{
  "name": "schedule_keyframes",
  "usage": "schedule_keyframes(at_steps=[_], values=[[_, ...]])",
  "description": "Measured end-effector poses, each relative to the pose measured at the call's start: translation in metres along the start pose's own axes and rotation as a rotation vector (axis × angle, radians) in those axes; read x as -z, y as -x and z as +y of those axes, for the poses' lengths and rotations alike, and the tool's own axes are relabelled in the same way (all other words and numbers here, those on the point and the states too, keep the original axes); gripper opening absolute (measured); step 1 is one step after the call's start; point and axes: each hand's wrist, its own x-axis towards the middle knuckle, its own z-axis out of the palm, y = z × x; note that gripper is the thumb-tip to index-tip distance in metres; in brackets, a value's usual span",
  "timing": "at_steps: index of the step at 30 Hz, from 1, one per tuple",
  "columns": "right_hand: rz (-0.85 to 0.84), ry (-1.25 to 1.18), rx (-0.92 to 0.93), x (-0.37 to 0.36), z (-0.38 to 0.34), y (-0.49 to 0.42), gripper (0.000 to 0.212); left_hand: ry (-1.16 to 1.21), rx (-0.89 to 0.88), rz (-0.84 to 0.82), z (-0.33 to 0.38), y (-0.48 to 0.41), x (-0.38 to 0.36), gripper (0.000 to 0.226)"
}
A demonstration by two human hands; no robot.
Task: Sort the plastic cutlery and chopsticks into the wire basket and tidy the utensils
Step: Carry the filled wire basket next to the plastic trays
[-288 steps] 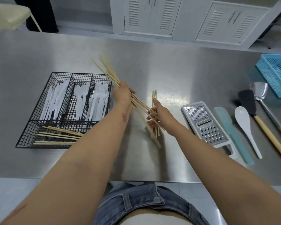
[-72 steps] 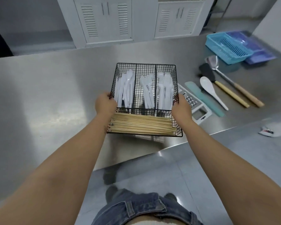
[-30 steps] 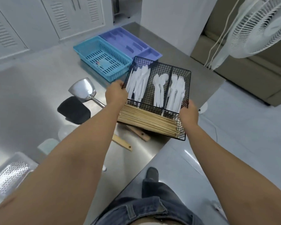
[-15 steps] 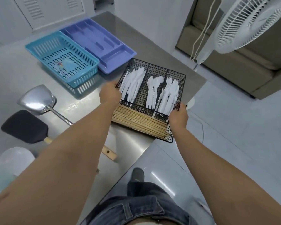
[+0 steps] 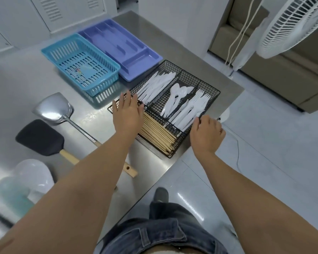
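The sticker in the blue basket [image 5: 92, 61] is too small to read. My left hand [image 5: 128, 114], fingers spread, is over the near-left corner of the wire basket [image 5: 207, 88], which sits on the table's right corner, chopsticks [image 5: 158, 134] nearest me. My right hand [image 5: 206, 136], loosely curled and holding nothing, is at its near-right rim.

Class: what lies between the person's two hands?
In the head view, the light wooden chopsticks, lying in the near compartment of the black wire basket, sit between the left hand and the right hand.
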Motion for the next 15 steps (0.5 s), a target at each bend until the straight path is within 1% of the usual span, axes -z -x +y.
schedule_keyframes(at_steps=[2, 3, 6, 10, 12, 15], values=[[0.051, 0.037, 0.101, 0.000, 0.005, 0.001, 0.041, -0.011, 0.022, -0.015, -0.004, 0.009, 0.001, 0.060], [0.017, 0.052, 0.145, -0.002, 0.006, 0.001, 0.046, -0.011, 0.033, -0.026, -0.005, 0.013, 0.002, 0.062], [-0.158, 0.096, 0.276, -0.008, 0.007, -0.004, 0.055, 0.011, 0.059, -0.052, -0.003, 0.024, 0.003, 0.065], [-0.241, 0.065, 0.402, -0.009, 0.007, -0.008, 0.059, -0.011, 0.046, -0.088, -0.003, 0.029, 0.002, 0.068], [-0.269, 0.042, 0.451, -0.008, 0.005, -0.009, 0.059, -0.023, 0.047, -0.100, -0.006, 0.027, 0.002, 0.070], [-0.269, 0.016, 0.458, -0.011, 0.001, -0.009, 0.062, -0.043, 0.041, -0.105, -0.010, 0.021, 0.003, 0.073]])
